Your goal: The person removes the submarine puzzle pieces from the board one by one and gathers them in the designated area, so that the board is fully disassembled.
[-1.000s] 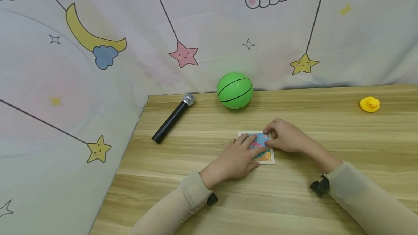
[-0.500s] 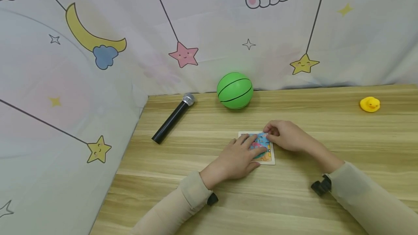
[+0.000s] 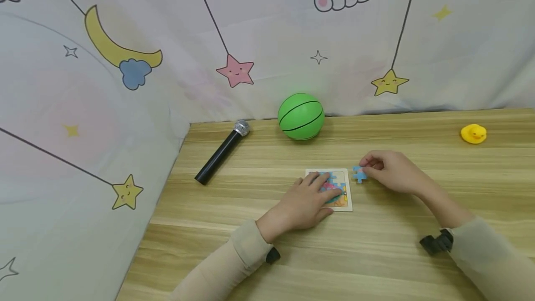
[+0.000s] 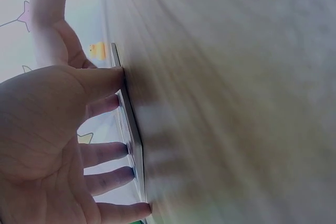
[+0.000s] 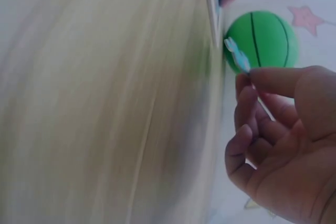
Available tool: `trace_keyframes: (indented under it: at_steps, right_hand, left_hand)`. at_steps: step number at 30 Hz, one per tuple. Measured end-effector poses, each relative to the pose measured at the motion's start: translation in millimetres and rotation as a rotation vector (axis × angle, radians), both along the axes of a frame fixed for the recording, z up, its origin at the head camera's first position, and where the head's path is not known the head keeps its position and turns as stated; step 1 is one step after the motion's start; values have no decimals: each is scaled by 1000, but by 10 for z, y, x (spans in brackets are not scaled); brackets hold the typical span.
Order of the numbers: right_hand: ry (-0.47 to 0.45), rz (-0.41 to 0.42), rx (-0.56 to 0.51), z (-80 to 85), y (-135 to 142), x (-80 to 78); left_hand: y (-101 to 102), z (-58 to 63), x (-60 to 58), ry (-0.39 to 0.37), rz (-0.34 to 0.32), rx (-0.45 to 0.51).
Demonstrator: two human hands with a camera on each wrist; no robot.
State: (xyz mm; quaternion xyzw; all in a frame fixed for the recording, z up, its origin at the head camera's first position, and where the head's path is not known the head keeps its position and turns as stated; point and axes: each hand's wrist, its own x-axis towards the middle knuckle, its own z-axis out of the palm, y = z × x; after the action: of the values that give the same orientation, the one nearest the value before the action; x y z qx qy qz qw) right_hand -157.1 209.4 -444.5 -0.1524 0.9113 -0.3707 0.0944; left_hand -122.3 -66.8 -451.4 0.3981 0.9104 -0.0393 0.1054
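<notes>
A small jigsaw puzzle (image 3: 343, 202) in a pale frame lies on the wooden table. My left hand (image 3: 300, 202) rests on it with spread fingers, covering its left part; in the left wrist view the fingertips (image 4: 125, 149) touch the frame's edge and face. A pale gap shows at the puzzle's upper right corner. Just right of the frame, my right hand (image 3: 390, 171) pinches a blue jigsaw piece (image 3: 358, 175) between thumb and index finger. In the right wrist view the piece (image 5: 237, 56) is seen nearly edge-on, above the table.
A black microphone (image 3: 220, 154) with a silver head lies at the back left. Behind the puzzle, a green ball (image 3: 301, 116) sits against the printed cloth (image 3: 267, 22). A yellow rubber duck (image 3: 473, 134) is at the back right of the table (image 3: 368, 254).
My right hand has lifted the blue jigsaw piece out of the puzzle's upper right corner and moved right with it, exposing the pale base. The left hand has stayed put.
</notes>
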Motion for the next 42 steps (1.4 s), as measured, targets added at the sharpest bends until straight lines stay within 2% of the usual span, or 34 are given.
trace_keyframes:
  at_steps: [6,13,22,30,42]
  right_hand:
    - [-16,-30,46,-5,342,66]
    - [-55,-65,51,-72,763,143]
    - [-45,-101,51,-139,1184,203]
    - [-63,-110,89,-156,1250,184]
    - [-5,-128,141,-176,1223,154]
  left_hand:
    - [-2,18,12,10,-4,0]
    - [3,29,16,9,-5,-1]
    - [-2,11,13,22,-16,11]
    - [-12,19,9,11,-9,14]
    - [-25,11,-2,45,-28,31]
